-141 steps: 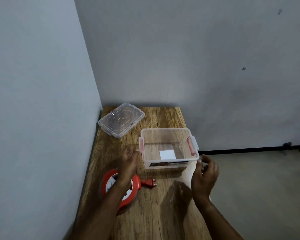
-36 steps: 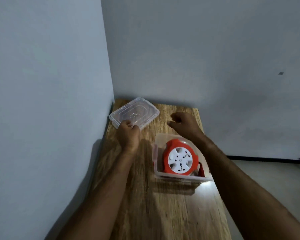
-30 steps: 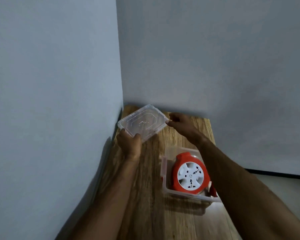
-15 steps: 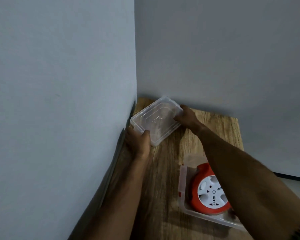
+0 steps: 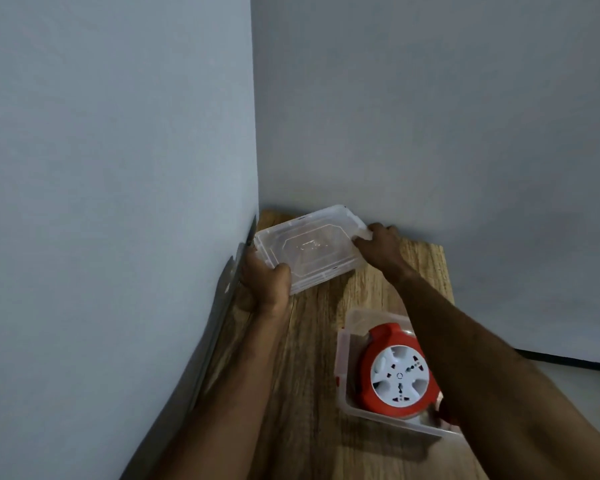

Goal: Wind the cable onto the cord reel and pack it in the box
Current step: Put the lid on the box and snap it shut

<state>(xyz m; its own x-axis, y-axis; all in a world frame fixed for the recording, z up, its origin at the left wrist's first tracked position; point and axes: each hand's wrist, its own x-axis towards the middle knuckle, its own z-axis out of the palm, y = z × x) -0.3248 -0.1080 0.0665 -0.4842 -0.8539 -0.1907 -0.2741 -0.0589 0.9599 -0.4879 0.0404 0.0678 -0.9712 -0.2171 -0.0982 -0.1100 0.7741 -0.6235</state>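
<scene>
The red cord reel [image 5: 397,375] with its white socket face lies inside the clear plastic box [image 5: 343,355] on the wooden table [image 5: 309,358]. The clear lid [image 5: 309,245] is at the table's far left corner. My left hand [image 5: 267,284] grips the lid's near left corner, thumb on top. My right hand [image 5: 378,244] pinches the lid's far right corner. My right forearm crosses over the box's right side and hides part of it.
Grey walls meet in a corner right behind and to the left of the lid. The table's right edge runs past the box, with floor and a dark baseboard strip [image 5: 568,362] beyond.
The reel went from the table into the box. Both hands reached to the far corner and took hold of the lid; since half a second ago the grip holds and the view shifted slightly.
</scene>
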